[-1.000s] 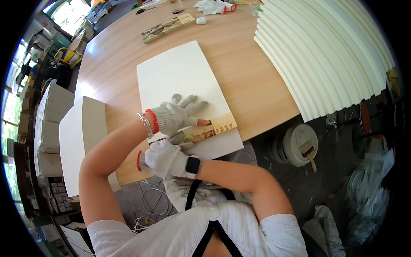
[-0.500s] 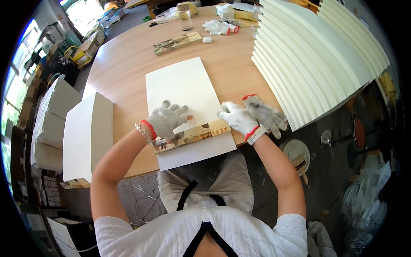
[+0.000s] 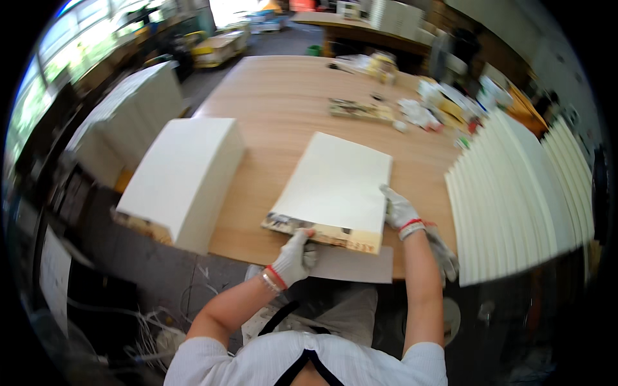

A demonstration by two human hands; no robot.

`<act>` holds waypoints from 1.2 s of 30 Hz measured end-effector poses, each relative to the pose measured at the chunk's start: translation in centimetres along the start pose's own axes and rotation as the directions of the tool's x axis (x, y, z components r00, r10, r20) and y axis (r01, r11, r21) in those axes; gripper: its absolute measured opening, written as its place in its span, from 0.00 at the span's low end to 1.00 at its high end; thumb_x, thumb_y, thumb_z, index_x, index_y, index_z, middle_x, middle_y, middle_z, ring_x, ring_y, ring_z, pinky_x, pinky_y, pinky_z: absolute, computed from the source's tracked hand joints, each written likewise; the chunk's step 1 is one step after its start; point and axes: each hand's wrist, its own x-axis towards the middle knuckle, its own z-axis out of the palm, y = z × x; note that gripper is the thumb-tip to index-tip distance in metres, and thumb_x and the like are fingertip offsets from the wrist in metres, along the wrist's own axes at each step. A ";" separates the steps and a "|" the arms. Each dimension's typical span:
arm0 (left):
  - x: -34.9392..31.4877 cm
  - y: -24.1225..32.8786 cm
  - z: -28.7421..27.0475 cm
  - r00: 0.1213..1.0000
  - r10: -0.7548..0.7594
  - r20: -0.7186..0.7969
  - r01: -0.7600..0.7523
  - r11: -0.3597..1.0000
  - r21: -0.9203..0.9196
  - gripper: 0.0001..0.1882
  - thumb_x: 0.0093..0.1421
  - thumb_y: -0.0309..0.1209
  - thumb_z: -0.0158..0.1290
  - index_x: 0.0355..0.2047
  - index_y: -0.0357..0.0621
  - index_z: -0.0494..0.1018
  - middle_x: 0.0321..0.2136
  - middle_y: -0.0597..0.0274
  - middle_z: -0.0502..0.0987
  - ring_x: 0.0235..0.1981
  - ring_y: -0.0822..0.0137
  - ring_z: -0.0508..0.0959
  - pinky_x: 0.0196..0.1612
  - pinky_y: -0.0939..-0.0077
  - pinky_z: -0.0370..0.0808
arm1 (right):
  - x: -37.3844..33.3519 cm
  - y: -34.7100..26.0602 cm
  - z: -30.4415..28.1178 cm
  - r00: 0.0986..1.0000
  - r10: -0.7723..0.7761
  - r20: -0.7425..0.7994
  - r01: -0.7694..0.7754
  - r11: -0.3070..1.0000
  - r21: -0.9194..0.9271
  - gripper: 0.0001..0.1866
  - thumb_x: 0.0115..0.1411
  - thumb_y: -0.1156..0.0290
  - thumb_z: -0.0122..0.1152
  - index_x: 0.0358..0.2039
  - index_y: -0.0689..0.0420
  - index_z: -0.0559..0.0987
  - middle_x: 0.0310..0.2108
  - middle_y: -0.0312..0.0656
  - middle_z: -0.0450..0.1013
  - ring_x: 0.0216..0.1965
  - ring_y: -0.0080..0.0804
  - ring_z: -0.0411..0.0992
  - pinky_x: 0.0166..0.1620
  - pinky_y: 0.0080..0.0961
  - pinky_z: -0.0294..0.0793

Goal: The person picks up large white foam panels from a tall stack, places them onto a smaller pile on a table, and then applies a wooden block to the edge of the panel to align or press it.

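Observation:
A white sheet (image 3: 338, 180) lies turned at a slight angle in front of me, with a printed, picture-covered strip (image 3: 329, 235) along its near edge. My left hand (image 3: 295, 258), in a white knit glove with a red cuff, grips that near edge, thumb on top. My right hand (image 3: 400, 211), gloved the same way, holds the sheet's right edge; its far-side fingers are partly hidden. Under the sheet, a second pale sheet (image 3: 360, 264) sticks out toward me over the table edge. Beside my right wrist lies a loose grey-white glove (image 3: 443, 252).
A tall white stack (image 3: 180, 161) stands at the left table edge. On the right rises a fanned stack of cream-white sheets (image 3: 508, 199). Farther back on the wooden table (image 3: 257, 90) are a printed strip block (image 3: 360, 110), crumpled gloves (image 3: 418, 114) and a jar (image 3: 383, 67).
My left hand has gone from lying on the sheet to gripping its near edge. My right hand has moved to its right edge. The sheet and strip have turned, and the view has swung.

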 end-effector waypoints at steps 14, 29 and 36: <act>-18.3 10.0 -8.2 0.019 0.989 0.146 -0.708 -0.090 0.700 0.35 0.55 0.36 0.63 0.59 0.35 0.63 0.44 0.54 0.76 0.44 0.63 0.77 0.49 0.68 0.76 | 1.0 -2.0 23.8 0.814 -0.430 0.392 0.328 0.895 0.301 0.19 0.64 0.69 0.57 0.53 0.60 0.67 0.43 0.39 0.72 0.40 0.25 0.73 0.39 0.24 0.77; -15.4 20.3 -21.1 -0.219 0.891 -0.398 -0.676 0.156 0.721 0.42 0.58 0.31 0.45 0.68 0.29 0.39 0.70 0.40 0.34 0.72 0.51 0.34 0.70 0.70 0.39 | 3.5 -1.7 40.4 0.951 -0.019 0.307 0.253 0.616 -0.746 0.34 0.57 0.40 0.59 0.42 0.61 0.66 0.35 0.46 0.75 0.26 0.33 0.76 0.27 0.28 0.78; -15.5 18.9 -20.4 -0.197 0.877 -0.438 -0.893 0.024 0.450 0.39 0.64 0.26 0.46 0.70 0.38 0.38 0.67 0.49 0.52 0.62 0.60 0.62 0.65 0.71 0.57 | 2.3 -1.9 33.6 0.884 -0.018 0.467 0.250 0.863 -0.439 0.39 0.64 0.49 0.56 0.65 0.62 0.58 0.45 0.46 0.75 0.39 0.29 0.76 0.38 0.25 0.78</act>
